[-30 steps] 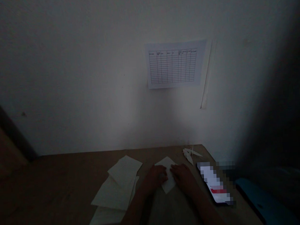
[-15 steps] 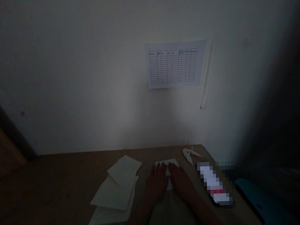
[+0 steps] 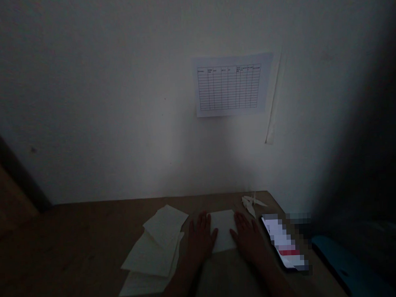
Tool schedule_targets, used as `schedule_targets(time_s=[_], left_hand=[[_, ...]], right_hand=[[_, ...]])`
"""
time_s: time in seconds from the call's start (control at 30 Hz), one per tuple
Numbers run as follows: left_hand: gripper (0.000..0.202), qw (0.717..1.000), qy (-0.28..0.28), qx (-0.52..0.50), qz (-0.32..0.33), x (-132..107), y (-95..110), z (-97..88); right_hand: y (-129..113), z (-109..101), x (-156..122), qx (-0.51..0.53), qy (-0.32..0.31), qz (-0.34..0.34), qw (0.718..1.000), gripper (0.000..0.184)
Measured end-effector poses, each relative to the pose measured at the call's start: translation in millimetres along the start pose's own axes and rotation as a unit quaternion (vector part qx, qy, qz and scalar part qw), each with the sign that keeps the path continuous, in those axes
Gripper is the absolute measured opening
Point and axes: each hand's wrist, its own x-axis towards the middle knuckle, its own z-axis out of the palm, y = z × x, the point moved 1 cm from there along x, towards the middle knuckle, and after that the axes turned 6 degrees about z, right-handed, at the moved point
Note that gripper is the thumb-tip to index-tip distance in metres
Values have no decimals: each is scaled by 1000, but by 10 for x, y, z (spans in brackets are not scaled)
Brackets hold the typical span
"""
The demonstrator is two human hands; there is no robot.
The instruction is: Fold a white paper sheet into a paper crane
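A small white sheet of paper [image 3: 222,231] lies on the brown table between my two hands. Flat along its left edge rests my left hand [image 3: 201,236], fingers stretched out and thumb touching the paper. My right hand [image 3: 248,235] lies the same way at the right edge, its fingers extended. Neither hand grips anything. To the left of my left hand is a loose, overlapping pile of white paper sheets [image 3: 152,254]. A folded white paper piece [image 3: 249,206] with pointed ends sits beyond my right hand.
A phone [image 3: 283,243] with a lit, pixelated screen lies right of my right hand. Past the table's right edge is a teal object [image 3: 345,262]. A printed table sheet [image 3: 230,86] hangs on the pale wall behind. The scene is dim.
My hands have slid apart, the left one leftward and the right one rightward, from on top of the small paper to its edges. More of the paper now shows.
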Motion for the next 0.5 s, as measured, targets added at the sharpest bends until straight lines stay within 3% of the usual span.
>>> schedule_targets(time_s=[0.23,0.33,0.5], left_hand=[[58,999,16,-29,36,-48,-2,-32],[56,997,-6,-48,56,-49,-14,-65],[58,996,-5,-57,67,-48,-10,-145]], right_hand=[[162,120,44,25,75,4,997,62],[172,114,67,55,88,-47,994,62],[46,96,38,67,57,-134,987,61]])
